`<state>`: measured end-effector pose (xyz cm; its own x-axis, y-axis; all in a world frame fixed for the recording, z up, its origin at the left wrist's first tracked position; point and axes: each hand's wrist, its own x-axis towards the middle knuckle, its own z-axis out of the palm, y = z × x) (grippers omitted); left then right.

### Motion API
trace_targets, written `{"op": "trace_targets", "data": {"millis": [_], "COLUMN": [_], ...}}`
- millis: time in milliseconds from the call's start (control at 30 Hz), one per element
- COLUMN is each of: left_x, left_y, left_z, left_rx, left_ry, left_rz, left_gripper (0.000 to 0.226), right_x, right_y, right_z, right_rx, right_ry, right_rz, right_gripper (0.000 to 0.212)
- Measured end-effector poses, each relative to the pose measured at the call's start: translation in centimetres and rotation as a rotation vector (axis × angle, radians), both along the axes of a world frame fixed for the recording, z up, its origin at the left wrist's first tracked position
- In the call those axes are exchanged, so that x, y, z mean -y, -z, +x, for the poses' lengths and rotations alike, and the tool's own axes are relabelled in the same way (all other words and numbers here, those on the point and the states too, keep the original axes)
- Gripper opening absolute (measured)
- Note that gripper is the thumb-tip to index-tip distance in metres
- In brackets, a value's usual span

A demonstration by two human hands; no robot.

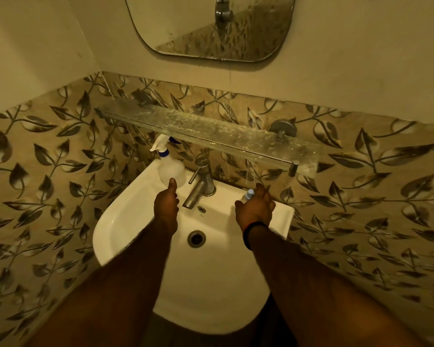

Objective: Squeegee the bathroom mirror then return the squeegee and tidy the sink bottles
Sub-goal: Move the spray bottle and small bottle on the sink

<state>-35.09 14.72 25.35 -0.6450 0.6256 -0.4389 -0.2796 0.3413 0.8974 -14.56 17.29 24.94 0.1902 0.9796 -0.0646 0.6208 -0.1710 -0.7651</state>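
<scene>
Two bottles: spray bottle upright on the back left corner of the sink rim, small bottle at back right, tap between
Left hand: thumb against the spray bottle's base; fingers hidden, grasp cannot be told
Right hand: fingers wrapped round the small bottle
Squeegee: not in view
Step, judged: bottle tidying
Next move calls for: steady, upright placement on the narrow rim
</scene>
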Motion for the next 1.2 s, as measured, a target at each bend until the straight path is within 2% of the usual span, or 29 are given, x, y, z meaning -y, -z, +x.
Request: {"op": "trace_targets", "data": {"millis": [67,200,300,367,467,600,733,933,1067,1200], "left_x": [0.3,1.0,1.6,2.1,3.3,4.8,5.9,6.6,6.6,6.1], "left_y": [0.2,0.9,1.4,1.8,2.7,3.7,3.7,3.2,2.6,2.1], "left_z": [-0.2,-0.9,-1.5,-1.7,-1.8,-2.4,-3.6,-6.1,-7.8,-9.1], "left_rx": [-0.024,-0.033,-0.012,0.021,0.096,-0.019,-0.064,-0.079,-0.088,-0.109], "left_ry": [0.002,0.014,0.010,0.007,0.006,0.145,0.298,0.224,0.188,0.177], "left_rz": [-0.008,-0.022,-0.038,-0.049,0.021,-0.041,-0.077,-0.072,-0.050,-0.020], "left_gripper": [0.064,0.062,0.057,0.048,0.019,0.033,0.029,0.023,0.020,0.018], "right_x": [-0.5,-0.6,0.2,1.4,3.7,7.1,9.0,9.2,8.4,7.3], "right_y": [0.4,1.2,1.4,1.7,2.3,3.6,4.1,2.3,0.5,-1.3], "right_z": [-0.1,-0.4,-1.1,-2.1,-4.2,-7.5,-10.1,-14.0,-16.1,-18.2], "right_rx": [-0.044,-0.116,-0.048,0.002,-0.017,-0.079,-0.109,-0.103,-0.103,-0.083], "right_ry": [0.001,0.028,0.010,-0.034,-0.105,-0.207,-0.318,-0.430,-0.477,-0.516], "right_rz": [-0.052,-0.064,0.001,0.036,0.032,0.036,0.033,0.046,0.113,0.144], "right_gripper": [0.067,0.043,0.034,0.033,0.033,0.030,0.025,0.024,0.010,0.014]}}
